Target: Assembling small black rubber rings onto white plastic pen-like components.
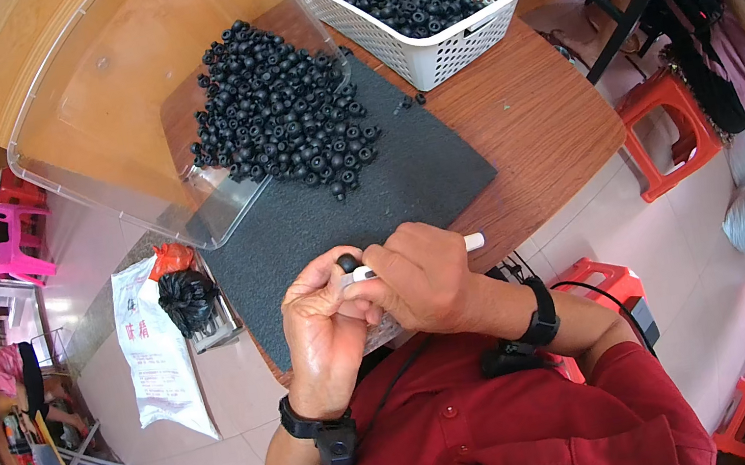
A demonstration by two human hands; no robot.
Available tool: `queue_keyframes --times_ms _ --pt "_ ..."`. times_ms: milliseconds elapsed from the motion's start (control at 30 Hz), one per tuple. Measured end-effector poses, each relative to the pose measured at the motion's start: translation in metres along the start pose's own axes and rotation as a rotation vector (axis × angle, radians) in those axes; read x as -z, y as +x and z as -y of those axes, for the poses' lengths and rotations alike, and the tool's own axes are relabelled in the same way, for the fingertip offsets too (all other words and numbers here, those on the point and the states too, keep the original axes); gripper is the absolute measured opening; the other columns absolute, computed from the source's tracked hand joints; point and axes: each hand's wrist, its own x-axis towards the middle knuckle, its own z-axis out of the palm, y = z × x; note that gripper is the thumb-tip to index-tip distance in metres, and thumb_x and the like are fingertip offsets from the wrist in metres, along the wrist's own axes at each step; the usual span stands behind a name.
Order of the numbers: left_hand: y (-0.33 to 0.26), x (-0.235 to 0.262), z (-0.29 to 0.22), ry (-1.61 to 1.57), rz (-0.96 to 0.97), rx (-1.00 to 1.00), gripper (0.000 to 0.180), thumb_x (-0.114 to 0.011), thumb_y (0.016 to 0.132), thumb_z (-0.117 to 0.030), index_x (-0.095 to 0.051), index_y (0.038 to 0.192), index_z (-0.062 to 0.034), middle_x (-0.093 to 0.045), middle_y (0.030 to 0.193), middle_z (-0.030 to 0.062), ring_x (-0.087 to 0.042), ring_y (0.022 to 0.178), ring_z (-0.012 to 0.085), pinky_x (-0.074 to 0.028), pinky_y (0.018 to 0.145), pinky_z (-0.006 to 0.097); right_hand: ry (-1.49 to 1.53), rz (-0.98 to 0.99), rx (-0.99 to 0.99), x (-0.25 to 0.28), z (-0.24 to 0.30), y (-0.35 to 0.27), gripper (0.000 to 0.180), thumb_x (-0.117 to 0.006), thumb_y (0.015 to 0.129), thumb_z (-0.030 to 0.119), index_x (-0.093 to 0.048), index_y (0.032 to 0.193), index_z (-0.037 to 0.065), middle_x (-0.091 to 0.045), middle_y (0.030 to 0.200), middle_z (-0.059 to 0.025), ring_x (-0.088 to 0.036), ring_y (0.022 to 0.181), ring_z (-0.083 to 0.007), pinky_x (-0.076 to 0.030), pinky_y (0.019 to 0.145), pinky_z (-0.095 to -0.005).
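My left hand (321, 326) pinches a small round black piece (349, 262) between thumb and fingers, above the near edge of a dark grey mat (244, 265). Closed around a slim white-handled tool (474, 241) is my right hand (427, 275); the tool's front end (360, 275) meets the black piece or lies right beside it. Its exact kind is hidden by my fingers. Beyond both hands, a heap of black pieces (287, 113), many with a hole in one end, spreads over the mat and into a tipped clear plastic bin (104, 205).
A white perforated basket (451, 54) of black pieces stands at the table's far right. A few loose pieces (412, 100) lie beside it on the wooden table (534, 129). Left of the table are a white sack (159, 360) and a black bag (188, 300). Red stools (669, 130) stand at right.
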Motion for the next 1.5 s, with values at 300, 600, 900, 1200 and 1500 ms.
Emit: queue_keyframes --times_ms 300,600,900,1200,1500 --pt "0.001 -0.002 0.001 0.102 0.078 -0.188 0.024 -0.062 0.087 -0.01 -0.06 0.106 0.0059 -0.064 0.085 0.012 -0.061 0.067 0.0187 -0.049 0.055 0.029 0.348 -0.036 -0.437 0.004 0.0 0.005 0.017 -0.07 0.081 0.018 -0.061 0.077 0.004 -0.054 0.063 -0.0066 -0.054 0.055 -0.0221 -0.041 0.048 -0.0336" --pt "0.004 -0.001 0.004 0.203 0.079 -0.273 0.024 -0.063 0.087 -0.011 -0.061 0.103 0.0062 -0.065 0.083 0.0122 -0.06 0.064 0.0165 -0.048 0.053 0.027 0.513 0.059 -0.657 0.011 0.006 0.008 0.015 -0.069 0.081 0.015 -0.062 0.079 0.002 -0.061 0.07 -0.0088 -0.059 0.057 -0.0211 -0.045 0.051 -0.0322" --pt "0.038 0.005 -0.021 0.294 -0.066 -0.112 0.015 -0.058 0.08 -0.008 -0.057 0.09 0.0034 -0.063 0.079 0.0156 -0.06 0.055 0.0215 -0.045 0.045 0.028 0.397 0.018 -0.735 0.018 -0.013 0.002 0.014 -0.067 0.083 0.01 -0.062 0.086 -0.002 -0.058 0.071 -0.0067 -0.051 0.062 -0.0097 -0.041 0.055 -0.0265" --pt "0.087 0.009 -0.009 1.091 -0.181 -0.52 0.027 -0.08 0.072 -0.016 -0.06 0.082 -0.0008 -0.058 0.063 0.0008 -0.05 0.053 0.0101 -0.042 0.052 0.022 0.39 -0.005 -0.699 0.02 -0.015 -0.001 0.015 -0.069 0.079 0.012 -0.06 0.08 0.001 -0.058 0.067 -0.0122 -0.057 0.055 -0.0236 -0.043 0.051 -0.0335" --pt "0.094 0.008 -0.004 1.475 -0.264 -0.567 0.021 -0.075 0.075 -0.013 -0.061 0.084 0.0002 -0.061 0.063 0.0069 -0.057 0.056 0.0144 -0.046 0.055 0.03 0.402 -0.005 -0.677 0.021 -0.016 -0.001 0.015 -0.069 0.08 0.013 -0.061 0.082 0.001 -0.058 0.069 -0.0126 -0.056 0.055 -0.0239 -0.043 0.05 -0.0339"
